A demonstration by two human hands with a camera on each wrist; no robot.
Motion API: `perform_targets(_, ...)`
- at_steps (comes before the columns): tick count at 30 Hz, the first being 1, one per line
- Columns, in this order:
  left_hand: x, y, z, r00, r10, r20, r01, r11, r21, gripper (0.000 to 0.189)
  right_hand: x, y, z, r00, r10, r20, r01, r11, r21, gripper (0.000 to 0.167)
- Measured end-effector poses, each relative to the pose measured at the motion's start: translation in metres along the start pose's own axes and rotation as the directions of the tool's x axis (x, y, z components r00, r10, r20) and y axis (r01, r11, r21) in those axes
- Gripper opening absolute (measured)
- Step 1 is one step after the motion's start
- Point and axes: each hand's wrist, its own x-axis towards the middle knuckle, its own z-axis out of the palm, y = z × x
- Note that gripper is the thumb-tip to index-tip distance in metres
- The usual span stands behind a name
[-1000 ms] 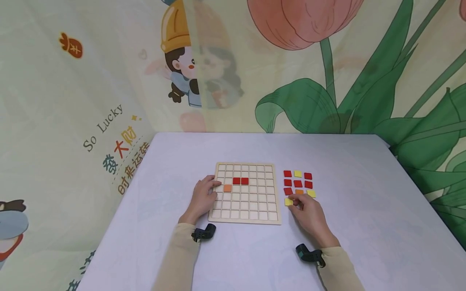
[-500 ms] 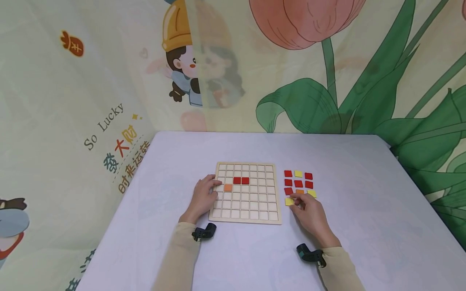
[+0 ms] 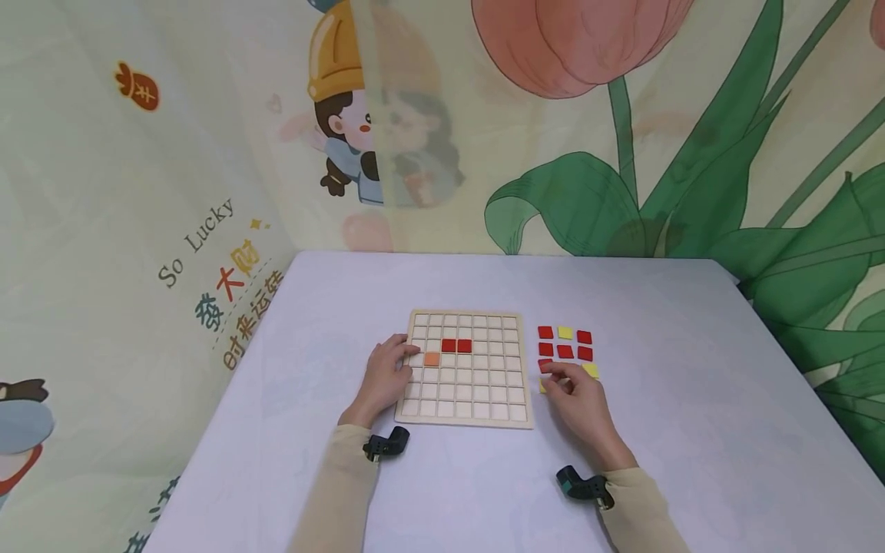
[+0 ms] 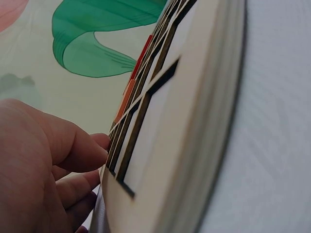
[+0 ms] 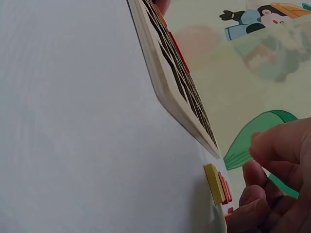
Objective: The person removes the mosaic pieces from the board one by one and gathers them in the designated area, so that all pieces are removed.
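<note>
My left hand (image 3: 382, 376) rests at the left edge of a pale wooden grid board (image 3: 484, 376), fingertips on its frame. Two red tiles (image 3: 456, 346) lie side by side on the board, with an orange tile (image 3: 432, 359) below and left of them. Right of the board, my right hand (image 3: 584, 407) hovers over loose tiles, its thumb and fingers bent with a gap between. A yellow tile (image 5: 215, 184) lies on the table just beside those fingers, mostly covered by them in the head view. Nothing shows in the right hand's grasp.
Several red tiles (image 3: 565, 352) and a yellow tile (image 3: 565, 332) lie in loose rows behind the right hand; another yellow tile (image 3: 591, 370) is at its right. A white cloth (image 3: 691, 346) covers the table. Printed fabric (image 3: 429, 223) hangs behind it.
My right hand has shifted slightly left and away from me. It now hides the loose orange tile and more of the near yellow one. My left hand stays at the board.
</note>
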Motion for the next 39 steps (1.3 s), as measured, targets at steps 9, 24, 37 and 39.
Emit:
perform_targets(9, 0.0, 0.0, 0.0, 1.0, -0.002, -0.005, 0.002, 1.0, 0.011, 0.035, 0.004, -0.021, 0.015, 0.996, -0.064, 0.067, 0.058, 0.994, 0.094, 0.027)
perform_targets(24, -0.001, 0.0, -0.001, 0.999, -0.027, 0.016, 0.027, 1.0, 0.006, 0.036, 0.017, -0.046, 0.056, 0.978, -0.113, 0.177, 0.093, 0.988, 0.12, 0.021)
perform_targets(37, -0.002, 0.0, 0.002, 0.999, -0.037, 0.009, 0.037, 0.999, 0.015, 0.035, 0.022, -0.066, 0.087, 0.965, -0.183, 0.19, 0.157, 0.977, 0.143, 0.019)
perform_targets(39, -0.002, 0.0, 0.003, 1.0, -0.028, -0.001, 0.028, 1.0, 0.009, 0.034, 0.022, -0.07, 0.092, 0.959, -0.197, 0.205, 0.17, 0.975, 0.139, 0.019)
